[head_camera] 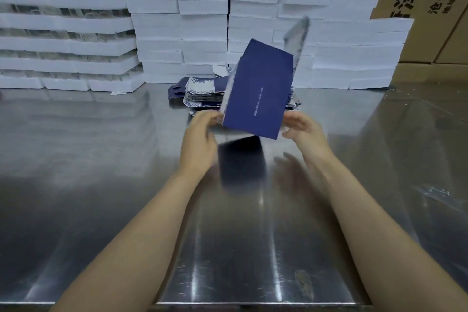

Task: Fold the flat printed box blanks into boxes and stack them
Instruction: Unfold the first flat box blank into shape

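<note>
Your forearms cross the desk's [101, 159] near edge. Mid-desk, your left hand [202, 132] and right hand [302, 126] pinch the lower corners of the blue box blank [258, 91], held tilted above the surface. It looks like light, thin card that probably creases easily, so grip it by the edges. Beyond lie the flat blanks [202, 95], then white foam boxes [202, 20] walling the far edge.

The upper flap [297, 35] of the blue box blank [263, 76] is a blur. Its white print [257, 102] is illegibly small.
</note>
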A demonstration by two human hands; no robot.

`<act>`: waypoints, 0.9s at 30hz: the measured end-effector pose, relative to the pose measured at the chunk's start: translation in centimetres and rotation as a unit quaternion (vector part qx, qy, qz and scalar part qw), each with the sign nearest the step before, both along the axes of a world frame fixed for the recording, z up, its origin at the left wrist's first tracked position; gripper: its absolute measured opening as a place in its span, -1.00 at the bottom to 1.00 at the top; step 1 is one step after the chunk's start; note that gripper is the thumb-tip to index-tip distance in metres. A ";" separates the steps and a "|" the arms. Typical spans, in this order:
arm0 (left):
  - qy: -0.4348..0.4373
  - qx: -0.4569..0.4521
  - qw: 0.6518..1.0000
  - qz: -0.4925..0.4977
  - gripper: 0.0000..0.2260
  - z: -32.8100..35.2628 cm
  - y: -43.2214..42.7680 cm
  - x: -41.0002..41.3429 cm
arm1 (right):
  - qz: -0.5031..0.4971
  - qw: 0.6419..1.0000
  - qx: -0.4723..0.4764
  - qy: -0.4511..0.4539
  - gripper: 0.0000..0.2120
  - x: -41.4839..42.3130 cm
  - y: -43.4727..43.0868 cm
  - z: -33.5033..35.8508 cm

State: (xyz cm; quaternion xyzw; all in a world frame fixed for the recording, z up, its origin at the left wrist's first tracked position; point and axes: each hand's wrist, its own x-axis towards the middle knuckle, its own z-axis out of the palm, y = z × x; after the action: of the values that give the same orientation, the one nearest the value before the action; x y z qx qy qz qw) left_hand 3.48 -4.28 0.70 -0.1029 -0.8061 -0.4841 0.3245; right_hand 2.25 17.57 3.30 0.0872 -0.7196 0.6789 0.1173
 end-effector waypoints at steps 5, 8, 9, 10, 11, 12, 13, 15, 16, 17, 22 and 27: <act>-0.123 0.110 0.986 0.016 -0.77 0.3 -0.2 -0.3 | 0.008 0.998 0.057 -0.015 -0.65 -1.1 -0.2 -1.0; -0.137 0.148 0.978 0.044 -0.76 0.3 -0.1 0.0 | -0.123 0.984 0.115 -0.064 -0.73 -1.8 0.4 -1.8; -0.130 0.162 0.977 0.047 -0.76 0.3 -0.1 -0.1 | -0.151 0.981 0.091 -0.086 -0.78 -1.9 0.7 -1.8; -0.127 0.162 0.977 0.049 -0.76 0.4 -0.1 -0.4 | -0.160 0.980 0.052 -0.107 -0.83 -1.9 1.0 -1.6; -0.133 0.152 0.978 0.040 -0.76 0.3 -0.2 -0.6 | -0.149 0.980 0.007 -0.129 -0.88 -1.8 1.1 -1.3; -0.146 0.139 0.979 0.023 -0.70 0.4 -0.1 -0.7 | -0.122 0.980 -0.039 -0.154 -0.90 -1.6 1.1 -0.8; -0.161 0.124 0.979 -0.002 -0.57 0.3 -0.1 -0.7 | -0.085 0.977 -0.084 -0.179 -0.85 -1.4 0.9 -0.3; -0.179 0.092 0.977 -0.067 -0.25 0.0 0.3 -0.5 | -0.001 0.971 -0.139 -0.194 -0.71 -0.9 0.4 0.3; -0.184 0.080 0.975 -0.097 -0.12 -0.2 0.6 -0.2 | 0.031 0.971 -0.146 -0.185 -0.65 -0.7 0.0 0.5; -0.180 0.066 0.975 -0.117 -0.02 -0.4 0.8 0.1 | 0.054 0.971 -0.159 -0.169 -0.61 -0.5 -0.4 0.6; -0.065 0.032 0.994 -0.076 0.11 0.1 1.4 0.6 | 0.166 0.960 -0.224 -0.034 -0.47 0.7 -2.0 1.9; -0.039 0.095 0.992 -0.069 -0.21 0.9 1.5 0.8 | 0.105 0.986 -0.084 0.102 -0.41 1.3 -2.4 1.2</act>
State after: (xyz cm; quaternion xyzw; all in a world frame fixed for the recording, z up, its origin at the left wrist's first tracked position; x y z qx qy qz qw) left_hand 4.31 -2.81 1.55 -0.1084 -0.7593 -0.5835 0.2669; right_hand 3.54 15.15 4.52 0.2208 -0.6312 0.7330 0.1248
